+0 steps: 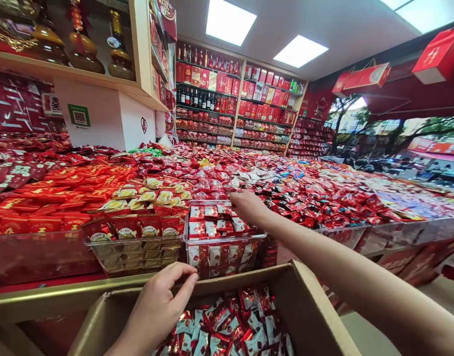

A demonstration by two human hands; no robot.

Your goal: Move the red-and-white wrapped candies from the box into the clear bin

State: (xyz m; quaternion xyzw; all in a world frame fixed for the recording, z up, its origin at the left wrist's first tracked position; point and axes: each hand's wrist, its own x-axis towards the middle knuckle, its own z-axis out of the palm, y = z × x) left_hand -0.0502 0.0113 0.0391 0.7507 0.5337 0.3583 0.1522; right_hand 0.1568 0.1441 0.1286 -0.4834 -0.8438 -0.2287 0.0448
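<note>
My right hand (pixel 247 205) reaches over the right rear corner of a clear plastic bin (pixel 227 241). Its fingers are curled closed, and whatever they may hold is hidden. Red-and-white wrapped candies (pixel 211 227) stand in neat rows in that bin. Lower down, my left hand (pixel 163 296) hovers at the far edge of an open cardboard box (pixel 315 301). Thumb and forefinger almost meet at their tips, with nothing visible between them; the other fingers are tucked out of sight. Loose candies in similar red-and-white wrappers (pixel 227 324) lie jumbled inside the box.
Left of the bin stands another clear bin of durian-pictured packets (pixel 134 242), then orange-red packets (pixel 45 222). Piles of red-wrapped sweets (pixel 323 198) spread behind and right. A gold-coloured rail (pixel 63 291) runs along the display's front. Shelves (pixel 208 91) hold bottles and boxes.
</note>
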